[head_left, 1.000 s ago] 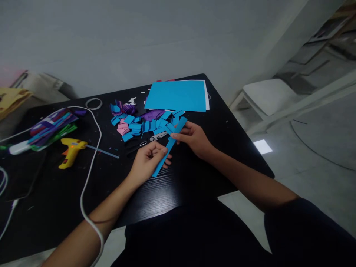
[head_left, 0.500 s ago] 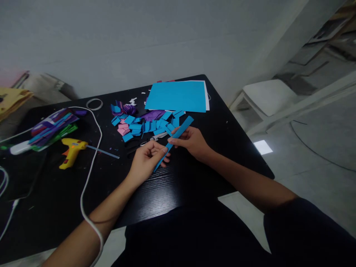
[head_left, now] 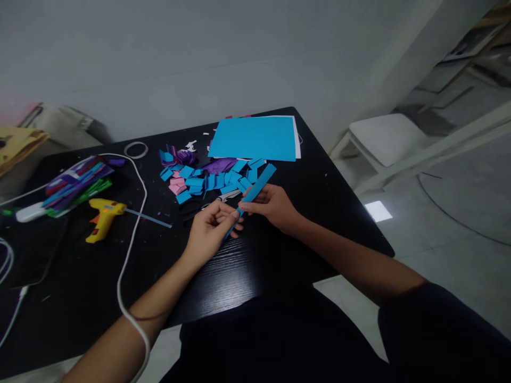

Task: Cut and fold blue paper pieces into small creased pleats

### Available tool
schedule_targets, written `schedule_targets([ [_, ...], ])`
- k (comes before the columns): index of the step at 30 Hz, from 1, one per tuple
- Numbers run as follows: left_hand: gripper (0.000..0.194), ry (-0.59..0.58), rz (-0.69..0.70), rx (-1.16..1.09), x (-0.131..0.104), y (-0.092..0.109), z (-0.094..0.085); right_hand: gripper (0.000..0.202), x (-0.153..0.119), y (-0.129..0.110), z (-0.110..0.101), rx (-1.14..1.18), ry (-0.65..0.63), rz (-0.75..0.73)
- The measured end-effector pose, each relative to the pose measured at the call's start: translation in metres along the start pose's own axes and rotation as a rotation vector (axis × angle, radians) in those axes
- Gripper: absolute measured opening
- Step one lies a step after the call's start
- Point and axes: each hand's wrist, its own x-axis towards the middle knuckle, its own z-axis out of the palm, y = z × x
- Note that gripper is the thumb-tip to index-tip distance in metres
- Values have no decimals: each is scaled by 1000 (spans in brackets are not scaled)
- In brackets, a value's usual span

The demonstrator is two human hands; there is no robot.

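Observation:
Between both hands is a narrow blue paper strip [head_left: 259, 184], slanting up to the right above the black table. My left hand [head_left: 212, 226] pinches its lower part with thumb and fingers. My right hand [head_left: 275, 207] grips it just above, thumb on top, close to the left fingertips. Behind the hands lies a heap of folded blue paper pieces [head_left: 215, 181], with some pink pieces [head_left: 178, 185] and purple paper [head_left: 221, 165] among them. Scissors [head_left: 229, 196] lie partly hidden behind my left hand.
A stack of blue paper sheets [head_left: 253, 138] lies at the table's back. To the left are a yellow glue gun [head_left: 104, 219] with a glue stick, a bundle of coloured strips [head_left: 80, 183] and a tape ring [head_left: 136, 150]. A white cable [head_left: 130, 244] crosses my left forearm.
The strip's upper end has dipped slightly to the left, and its lower part now shows narrower. My right hand has shifted a little left and down, nearer the left fingertips.

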Motion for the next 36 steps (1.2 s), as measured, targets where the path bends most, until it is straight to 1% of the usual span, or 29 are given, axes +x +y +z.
schedule_targets([
  [4,24,2,0,12,0,0,0,38,-1,-4,-1,4,32,-28],
  [10,26,9,0,6,0,1,1,40,-2,-2,3,31,-32,62],
  [16,27,3,4,8,1,0,1,40,-2,-2,3,34,-7,41],
  [21,25,20,14,20,0,0,0,36,1,-4,-1,37,61,2],
  [27,24,11,17,11,0,-1,0,39,-1,-4,1,17,10,39],
  [36,25,34,12,5,0,1,1,41,-2,-3,2,-7,28,14],
])
